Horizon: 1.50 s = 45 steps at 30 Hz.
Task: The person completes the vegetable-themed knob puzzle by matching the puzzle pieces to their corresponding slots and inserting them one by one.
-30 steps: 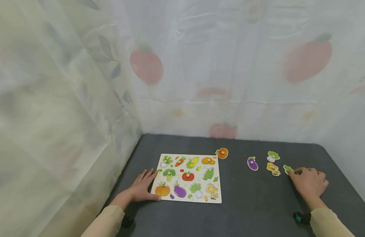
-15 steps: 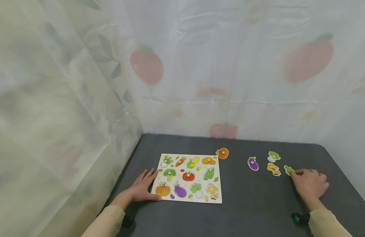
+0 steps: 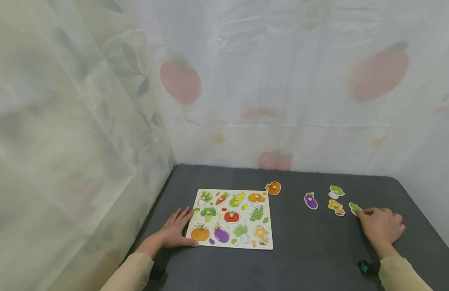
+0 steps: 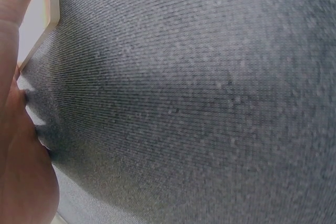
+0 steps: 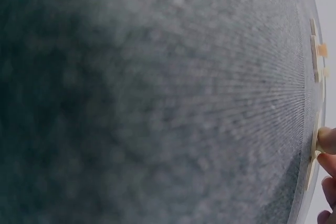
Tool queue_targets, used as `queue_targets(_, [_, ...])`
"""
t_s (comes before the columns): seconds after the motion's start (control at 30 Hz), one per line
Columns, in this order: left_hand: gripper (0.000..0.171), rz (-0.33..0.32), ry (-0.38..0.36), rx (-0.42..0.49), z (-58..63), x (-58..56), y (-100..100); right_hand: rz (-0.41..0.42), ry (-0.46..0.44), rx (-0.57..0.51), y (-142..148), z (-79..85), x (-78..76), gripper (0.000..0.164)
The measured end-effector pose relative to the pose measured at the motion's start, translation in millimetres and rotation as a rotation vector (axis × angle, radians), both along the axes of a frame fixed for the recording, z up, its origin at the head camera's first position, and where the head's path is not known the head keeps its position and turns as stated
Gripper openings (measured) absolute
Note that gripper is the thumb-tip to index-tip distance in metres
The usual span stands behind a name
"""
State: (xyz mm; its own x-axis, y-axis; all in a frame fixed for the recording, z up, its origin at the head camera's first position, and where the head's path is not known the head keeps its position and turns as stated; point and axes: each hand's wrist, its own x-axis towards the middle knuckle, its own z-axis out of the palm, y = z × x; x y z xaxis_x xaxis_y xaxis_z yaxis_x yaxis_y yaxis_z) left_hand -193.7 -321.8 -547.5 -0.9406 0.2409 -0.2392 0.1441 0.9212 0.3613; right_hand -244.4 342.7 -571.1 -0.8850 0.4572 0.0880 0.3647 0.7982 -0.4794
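My left hand (image 3: pixel 175 230) rests on the left edge of a white vegetable puzzle board (image 3: pixel 228 247), fingers spread and thumb along its lower left corner. In the left wrist view, the thumb (image 4: pixel 18 3) overlaps the board's edge (image 4: pixel 53 3). Far to the right, my right hand (image 3: pixel 382 226) pinches a green vegetable puzzle piece (image 3: pixel 354 208) by its small knob, thumb and forefinger (image 5: pixel 328 163) meeting there in the right wrist view. The piece lies at the table surface, partly hidden by the fingers.
Loose knobbed pieces lie about: a pumpkin (image 3: pixel 273 188) at the board's upper right corner, an eggplant (image 3: pixel 310 201), a bok choy (image 3: pixel 335 192) and a mushroom (image 3: pixel 336 207). The dark table (image 3: pixel 301 258) meets patterned curtains (image 3: pixel 224 81) behind and at the left.
The right wrist has shifted very slightly left, the fingers staying at the green piece. The left hand, the board and the other pieces have not moved.
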Motion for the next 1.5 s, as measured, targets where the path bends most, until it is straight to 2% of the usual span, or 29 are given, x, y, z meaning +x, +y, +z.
queue_targets(0.3, [0.125, -0.005, 0.008, 0.012, 0.1, 1.9, 0.8, 0.067, 0.058, 0.008, 1.6, -0.8, -0.2, 0.036])
queue_targets(0.47, [0.126, 0.002, 0.004, 0.006, 1.0, 1.7, 1.3, 0.117, 0.054, -0.017, 4.7, -2.7, 0.1, 0.035])
queue_targets(0.8, [0.126, 0.014, -0.009, -0.02, 2.9, 1.8, 2.0, 0.091, 0.058, -0.049, 5.4, -6.8, -1.0, 0.035])
queue_targets(0.97, [0.125, -0.001, -0.003, 0.001, 0.7, 1.6, 0.7, 0.087, 0.045, -0.051, 5.3, -4.7, -0.8, 0.037])
queue_targets(1.07, [0.125, -0.003, 0.009, 0.024, 0.4, 1.3, 0.6, 0.091, 0.071, -0.062, 1.6, -0.4, -1.6, 0.038])
queue_targets(1.23, [0.125, -0.002, 0.011, 0.03, 0.3, 0.6, 0.0, 0.186, 0.196, -0.079, -21.0, 8.3, -4.5, 0.038])
queue_targets(1.5, [0.125, 0.003, 0.009, 0.0, 1.1, 1.3, 0.9, 0.425, 0.362, -0.122, -89.6, 18.4, -13.0, 0.027])
